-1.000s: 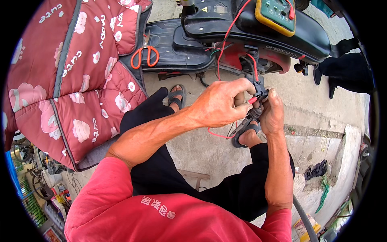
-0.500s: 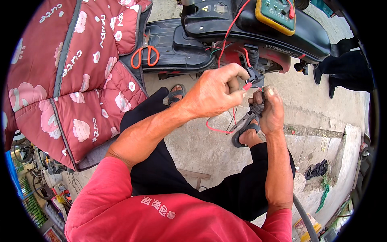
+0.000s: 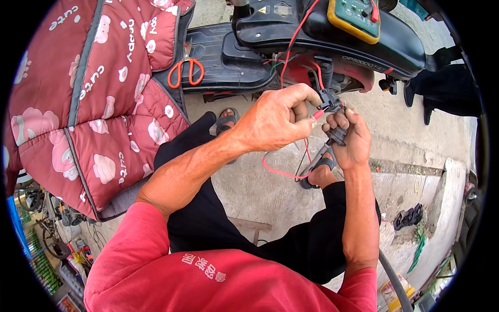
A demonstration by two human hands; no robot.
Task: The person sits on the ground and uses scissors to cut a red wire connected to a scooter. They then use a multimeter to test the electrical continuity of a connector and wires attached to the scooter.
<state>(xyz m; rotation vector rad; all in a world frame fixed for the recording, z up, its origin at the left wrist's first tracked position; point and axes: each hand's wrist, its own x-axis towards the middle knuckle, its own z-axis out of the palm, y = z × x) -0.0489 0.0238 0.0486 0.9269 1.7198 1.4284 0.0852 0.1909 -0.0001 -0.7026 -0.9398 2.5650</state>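
My left hand (image 3: 278, 118) is closed, with a red test probe (image 3: 318, 114) between thumb and fingers. Its index finger presses on a black plug connector (image 3: 328, 101), which has a thick red wire and a dark wire at its far side. My right hand (image 3: 354, 136) is closed around a dark grey connector (image 3: 337, 136) on a thick cable. The right thumb and fingertips also reach the black connector, near the probe's tip, which I cannot make out. A red lead (image 3: 283, 171) loops below the hands.
A multimeter (image 3: 375, 32) in a yellow case rests on the black electric scooter (image 3: 405, 56). Orange-handled scissors (image 3: 176, 75) lie on its footboard. A padded red cover (image 3: 112, 132) hangs at left. Someone in dark trousers (image 3: 447, 86) stands at far right.
My right hand has shifted slightly and opened its fingers upward to the black connector. The grey connector has turned in its palm, and the red lead loop has swung a little.
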